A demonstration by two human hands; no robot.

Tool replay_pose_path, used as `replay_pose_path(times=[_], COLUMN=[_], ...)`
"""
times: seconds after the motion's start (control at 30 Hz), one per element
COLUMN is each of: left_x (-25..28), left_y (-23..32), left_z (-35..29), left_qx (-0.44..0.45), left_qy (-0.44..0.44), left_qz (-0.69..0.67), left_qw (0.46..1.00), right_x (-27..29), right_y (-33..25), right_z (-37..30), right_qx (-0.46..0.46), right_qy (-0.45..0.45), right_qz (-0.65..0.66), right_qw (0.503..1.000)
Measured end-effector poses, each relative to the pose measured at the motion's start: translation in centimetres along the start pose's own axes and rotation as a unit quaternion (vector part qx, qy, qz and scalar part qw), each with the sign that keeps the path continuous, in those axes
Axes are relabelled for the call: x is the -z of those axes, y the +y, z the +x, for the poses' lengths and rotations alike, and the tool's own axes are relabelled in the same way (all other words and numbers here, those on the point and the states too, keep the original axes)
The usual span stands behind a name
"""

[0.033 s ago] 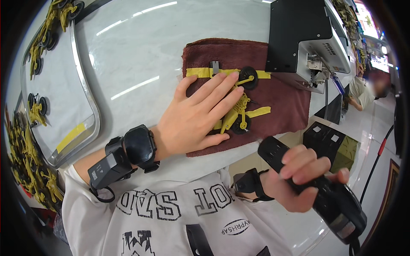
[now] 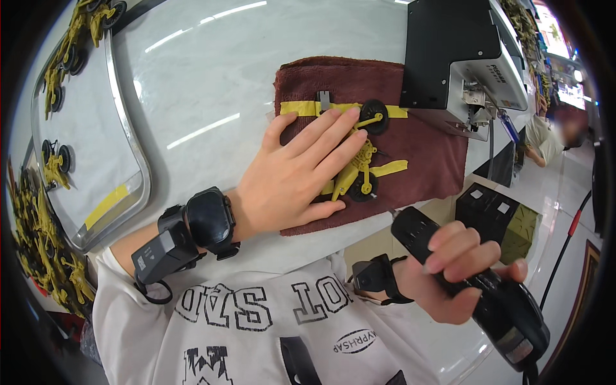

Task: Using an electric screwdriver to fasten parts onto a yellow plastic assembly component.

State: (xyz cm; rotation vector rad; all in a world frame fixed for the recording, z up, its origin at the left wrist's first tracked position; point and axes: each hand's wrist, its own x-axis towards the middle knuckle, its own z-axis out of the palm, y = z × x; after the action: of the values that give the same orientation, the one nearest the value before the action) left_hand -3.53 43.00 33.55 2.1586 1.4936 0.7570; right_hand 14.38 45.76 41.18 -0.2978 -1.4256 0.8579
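Observation:
My left hand [image 2: 301,170] lies flat with its fingers stretched over a yellow toy motorcycle [image 2: 350,179] with black wheels, and covers part of it. The motorcycle rests on a dark red cloth [image 2: 423,167], with yellow tape strips [image 2: 298,109] and a small grey metal piece [image 2: 323,101] beside my fingers. At the lower right, my right hand [image 2: 449,282] is wrapped round a black electric screwdriver [image 2: 510,321]. Its nose points toward the motorcycle's near wheel; the thin bit is hard to make out, and I cannot tell whether it touches anything.
A black and silver machine [image 2: 455,58] stands on the cloth's far right. To the left is a metal-rimmed tray [image 2: 146,179] with several yellow toy motorcycles [image 2: 56,167], and more are heaped beyond it. Black boxes [image 2: 484,205] sit at right. Another person [image 2: 545,138] is farther right.
The screwdriver and my right hand have shifted slightly to the right and down. My left hand and the motorcycle have stayed in place.

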Motion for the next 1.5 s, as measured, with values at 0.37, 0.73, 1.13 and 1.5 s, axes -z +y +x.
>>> replay_pose_path(times=[0.37,0.73,1.13,1.5], left_x=[-0.3,-0.2,-1.1,7.2], left_y=[0.3,-0.5,-0.1,2.2], left_z=[0.3,0.1,-0.5,-3.8], left_qx=[0.003,0.011,-0.043,0.061], left_qy=[-0.015,-0.002,0.103,-0.015], left_qz=[0.009,0.018,-0.1,0.005], left_qw=[1.0,1.0,0.989,0.998], right_x=[1.3,1.0,0.0,4.1], right_y=[1.6,2.6,-2.1,0.8], right_z=[0.5,0.0,2.6,0.5], right_qx=[-0.117,-0.071,0.069,-0.116], right_qy=[-0.114,-0.156,0.206,0.058], right_qz=[0.008,0.033,-0.033,-0.206], right_qw=[0.987,0.985,0.976,0.97])
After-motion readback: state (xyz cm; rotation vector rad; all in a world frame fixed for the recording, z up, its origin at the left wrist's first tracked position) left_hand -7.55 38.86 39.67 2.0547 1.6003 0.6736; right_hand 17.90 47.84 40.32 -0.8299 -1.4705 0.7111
